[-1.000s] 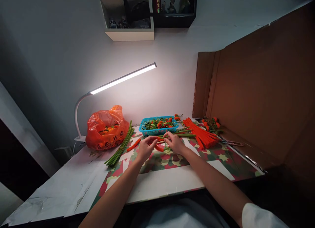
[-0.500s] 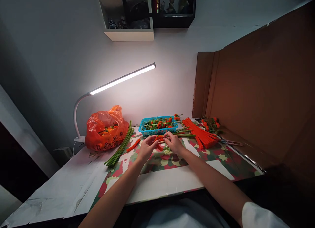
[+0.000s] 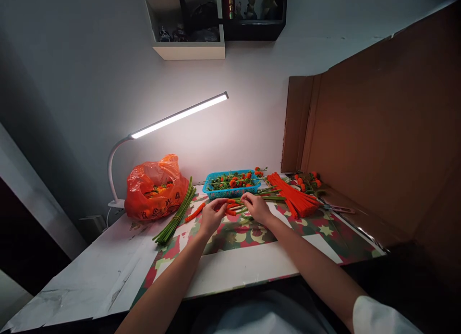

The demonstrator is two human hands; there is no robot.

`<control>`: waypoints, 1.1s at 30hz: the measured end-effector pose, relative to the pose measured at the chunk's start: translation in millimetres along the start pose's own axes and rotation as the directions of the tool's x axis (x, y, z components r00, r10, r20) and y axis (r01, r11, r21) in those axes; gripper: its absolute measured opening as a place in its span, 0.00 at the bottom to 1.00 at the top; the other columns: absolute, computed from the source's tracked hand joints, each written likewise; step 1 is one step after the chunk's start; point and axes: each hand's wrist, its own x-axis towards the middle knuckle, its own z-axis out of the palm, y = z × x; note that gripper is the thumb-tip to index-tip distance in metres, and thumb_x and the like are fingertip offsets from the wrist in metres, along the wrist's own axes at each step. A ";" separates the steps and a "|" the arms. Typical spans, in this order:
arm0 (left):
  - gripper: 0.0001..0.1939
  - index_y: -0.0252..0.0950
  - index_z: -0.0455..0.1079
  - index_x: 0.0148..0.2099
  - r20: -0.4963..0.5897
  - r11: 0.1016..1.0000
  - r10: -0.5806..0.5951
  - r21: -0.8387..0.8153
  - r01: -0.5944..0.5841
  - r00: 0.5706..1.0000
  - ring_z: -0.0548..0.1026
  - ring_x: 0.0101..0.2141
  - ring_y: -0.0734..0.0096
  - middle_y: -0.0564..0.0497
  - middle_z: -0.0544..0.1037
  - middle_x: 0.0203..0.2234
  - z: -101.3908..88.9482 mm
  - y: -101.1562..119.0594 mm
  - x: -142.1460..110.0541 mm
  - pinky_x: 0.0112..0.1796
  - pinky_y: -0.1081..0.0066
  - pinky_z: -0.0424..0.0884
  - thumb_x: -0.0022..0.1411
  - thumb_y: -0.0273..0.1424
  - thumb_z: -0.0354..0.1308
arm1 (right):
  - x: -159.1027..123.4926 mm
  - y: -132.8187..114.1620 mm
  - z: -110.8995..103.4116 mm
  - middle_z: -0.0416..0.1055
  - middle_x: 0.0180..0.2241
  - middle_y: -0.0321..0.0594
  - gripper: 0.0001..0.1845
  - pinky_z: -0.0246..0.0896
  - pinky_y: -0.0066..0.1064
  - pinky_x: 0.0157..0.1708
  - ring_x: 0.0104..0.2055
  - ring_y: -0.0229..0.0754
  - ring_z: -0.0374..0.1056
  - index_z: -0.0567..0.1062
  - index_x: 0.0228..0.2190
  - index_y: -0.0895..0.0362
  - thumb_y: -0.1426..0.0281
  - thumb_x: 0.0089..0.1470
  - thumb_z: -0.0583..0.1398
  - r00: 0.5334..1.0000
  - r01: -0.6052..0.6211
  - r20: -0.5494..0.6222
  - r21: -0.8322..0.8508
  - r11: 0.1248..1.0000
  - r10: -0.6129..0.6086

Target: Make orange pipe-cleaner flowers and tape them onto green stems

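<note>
Above the middle of the table, my left hand pinches one end of a coiled orange pipe cleaner between thumb and fingers. On the other side, my right hand has its fingertips closed at the right end of the same piece; the exact grip is too small to make out. Just under my hands lies another orange coiled piece. One more orange coil rests left of my left hand. Green stems lie behind my right hand.
A blue basket of orange flowers stands behind my hands. Orange pipe cleaners fan out at right near scissors. At left are a green stem bundle, an orange plastic bag and a lamp. Cardboard walls the right side.
My hands have drawn slightly apart, the left shifting a little to the left. More of the orange coil shows between them, and the piece below has changed its angle.
</note>
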 end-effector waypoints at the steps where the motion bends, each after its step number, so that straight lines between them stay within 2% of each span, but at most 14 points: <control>1: 0.16 0.33 0.74 0.38 0.008 1.000 -0.007 -0.008 0.007 1.000 0.77 0.26 0.67 0.47 0.80 0.27 -0.1 0.2 -0.1 0.25 0.72 0.72 0.54 0.40 0.59 | -0.2 -0.3 1.5 0.57 0.17 0.30 0.11 0.42 0.26 0.21 0.18 0.35 0.52 0.70 0.30 0.55 0.66 0.56 0.50 1.000 -0.009 -0.002 0.035 0.999 0.009; 5: 0.16 0.33 0.73 0.38 0.061 0.999 -0.017 -0.040 0.020 0.998 0.77 0.27 0.67 0.47 0.80 0.28 1.4 1.2 -1.4 0.26 0.72 0.72 0.54 0.41 0.59 | -1.5 -1.7 7.1 0.59 0.18 0.31 0.10 0.45 0.25 0.22 0.20 0.35 0.54 0.70 0.29 0.56 0.66 0.54 0.51 1.000 0.000 -0.003 0.149 0.989 0.001; 11: 0.15 0.33 0.73 0.37 0.140 1.000 0.001 -0.016 0.002 0.990 0.77 0.27 0.66 0.47 0.79 0.28 2.5 8.2 -4.6 0.28 0.71 0.73 0.54 0.40 0.59 | -2.1 -0.9 8.9 0.62 0.19 0.31 0.09 0.46 0.25 0.23 0.21 0.35 0.56 0.70 0.28 0.56 0.66 0.54 0.52 1.000 0.009 0.023 0.107 0.994 -0.012; 16: 0.24 0.33 0.70 0.45 0.074 0.994 -0.076 -0.074 0.081 0.994 0.78 0.29 0.65 0.47 0.79 0.29 4.3 9.0 -4.2 0.28 0.70 0.74 0.48 0.41 0.65 | -1.8 -2.5 9.8 0.62 0.19 0.32 0.10 0.47 0.25 0.22 0.21 0.36 0.58 0.69 0.29 0.56 0.65 0.55 0.51 0.999 0.002 -0.047 0.134 0.991 0.005; 20: 0.24 0.32 0.72 0.40 0.034 0.966 -0.167 -0.192 0.171 0.985 0.78 0.29 0.64 0.46 0.80 0.29 7.2 6.7 -3.6 0.28 0.70 0.74 0.45 0.44 0.65 | -2.7 -4.7 11.2 0.61 0.17 0.31 0.09 0.46 0.25 0.21 0.19 0.36 0.56 0.67 0.29 0.55 0.66 0.55 0.51 0.998 -0.012 -0.057 0.131 0.991 0.019; 25: 0.19 0.32 0.72 0.37 -0.050 0.969 -0.145 -0.210 0.132 0.988 0.77 0.25 0.67 0.48 0.79 0.26 9.1 4.6 -3.2 0.26 0.71 0.73 0.47 0.42 0.64 | -2.1 -5.2 10.2 0.61 0.17 0.31 0.07 0.45 0.26 0.22 0.19 0.36 0.56 0.66 0.28 0.55 0.67 0.55 0.51 0.999 -0.006 -0.050 0.053 0.999 0.008; 33: 0.17 0.31 0.73 0.36 -0.124 0.986 -0.120 -0.130 0.104 0.985 0.77 0.24 0.66 0.48 0.79 0.24 8.2 4.5 -2.8 0.24 0.71 0.74 0.48 0.40 0.63 | -0.9 1.4 11.4 0.61 0.16 0.31 0.07 0.46 0.26 0.23 0.20 0.36 0.57 0.68 0.28 0.56 0.68 0.55 0.51 0.999 0.016 -0.051 0.008 1.000 -0.016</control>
